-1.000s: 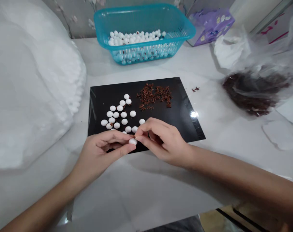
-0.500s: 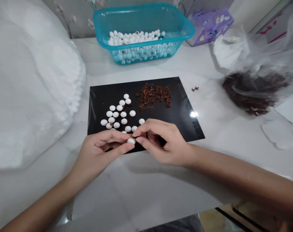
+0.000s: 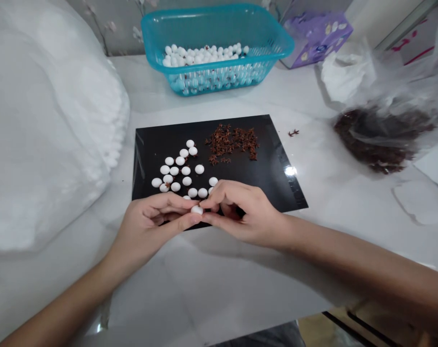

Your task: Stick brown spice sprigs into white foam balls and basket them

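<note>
White marble-look table [image 3: 211, 284] spreads under everything, and I place the rest by the black mat [image 3: 269, 164] lying flat in its middle.

Left of the mat, a big soft white bag [image 3: 41, 144] bulges up and takes most of that side. Right of the mat, well apart from it, a clear plastic bag [image 3: 381, 140] holds a dark brown heap. Beyond the mat's far edge stands a teal basket [image 3: 219, 29], its bottom covered with small white balls and a few brown bits. A purple tissue box [image 3: 316, 33] sits beyond the mat's far right corner, beside the basket.

My left hand [image 3: 150, 226] rests at the mat's near edge, with my thumb and forefinger closed on a white ball [image 3: 196, 210]. My right hand [image 3: 247, 217] meets it from the other side over the same edge. Its thumb and forefinger are pinched together, with their tips against the ball and the other fingers curled under. Whether they grip anything small between them, I cannot tell.

On the mat's far half lies a loose pile of brown star-shaped pieces [image 3: 233, 142]. On its left half lies a cluster of white balls [image 3: 179, 173], some touching. One stray brown piece [image 3: 293, 132] lies on the table just off the mat's far right corner.
</note>
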A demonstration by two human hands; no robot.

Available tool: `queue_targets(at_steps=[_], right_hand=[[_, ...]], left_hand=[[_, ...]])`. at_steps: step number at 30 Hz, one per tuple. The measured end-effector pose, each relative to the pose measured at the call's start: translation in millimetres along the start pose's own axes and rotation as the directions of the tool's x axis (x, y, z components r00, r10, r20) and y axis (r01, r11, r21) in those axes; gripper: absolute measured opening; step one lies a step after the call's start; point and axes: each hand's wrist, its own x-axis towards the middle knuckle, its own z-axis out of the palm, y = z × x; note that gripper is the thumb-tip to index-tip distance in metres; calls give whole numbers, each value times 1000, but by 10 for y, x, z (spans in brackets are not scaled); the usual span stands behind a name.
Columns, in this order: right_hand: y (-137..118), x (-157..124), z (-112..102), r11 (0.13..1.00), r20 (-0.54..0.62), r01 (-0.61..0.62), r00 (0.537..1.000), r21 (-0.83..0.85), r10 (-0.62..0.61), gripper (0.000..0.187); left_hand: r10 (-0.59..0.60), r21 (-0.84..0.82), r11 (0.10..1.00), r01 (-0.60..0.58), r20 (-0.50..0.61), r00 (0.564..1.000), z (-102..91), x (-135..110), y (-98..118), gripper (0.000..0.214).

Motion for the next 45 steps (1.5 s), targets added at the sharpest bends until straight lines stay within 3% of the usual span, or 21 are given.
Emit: queue_targets(at_steps=[14, 19, 22, 25, 27, 29, 32, 34, 36, 39, 42, 45], right_hand=[[-46, 15, -56, 998, 168, -70, 983, 11, 67, 3], [-44, 3, -52, 998, 164, -56, 985, 7, 54, 3], [-66, 24, -66, 999, 157, -51, 986, -2, 51, 8], [-75, 85, -137, 987, 136, -149, 981, 62, 140, 15], [-40, 132, -212, 970, 29, -240, 971, 45, 239, 16], [33, 168, -292, 954, -154, -288, 950, -86, 272, 12], [159, 188, -374, 878, -306, -313, 930, -363, 205, 10], [214, 185, -390, 813, -314, -334, 929, -476, 198, 11], [236, 176, -385, 783, -313, -347, 927, -516, 204, 8], [235, 165, -368, 781, -313, -348, 927, -518, 205, 4], [228, 162, -361, 777, -317, -356, 924, -519, 212, 7], [228, 161, -356, 767, -317, -361, 924, -530, 215, 7]], left_hand=[[39, 87, 995, -44, 54, 998, -31, -17, -50, 7], [35, 105, 994, -44, 83, 996, -26, -27, -36, 8], [80, 117, 989, -91, 97, 992, -32, -33, -25, 9], [181, 194, 962, -190, 64, 981, -85, -35, -24, 11], [276, 295, 918, -266, 7, 961, -156, -21, -18, 12], [412, 448, 822, -352, -41, 910, -251, 12, -7, 14], [631, 696, 569, -437, -28, 776, -408, 89, 2, 15], [683, 806, 415, -421, 29, 729, -495, 141, -5, 14], [670, 869, 319, -379, 76, 739, -553, 180, -21, 15], [631, 909, 260, -326, 96, 770, -582, 203, -39, 17], [610, 925, 253, -283, 74, 789, -578, 203, -36, 18], [566, 931, 305, -201, -8, 824, -575, 215, -27, 19]])
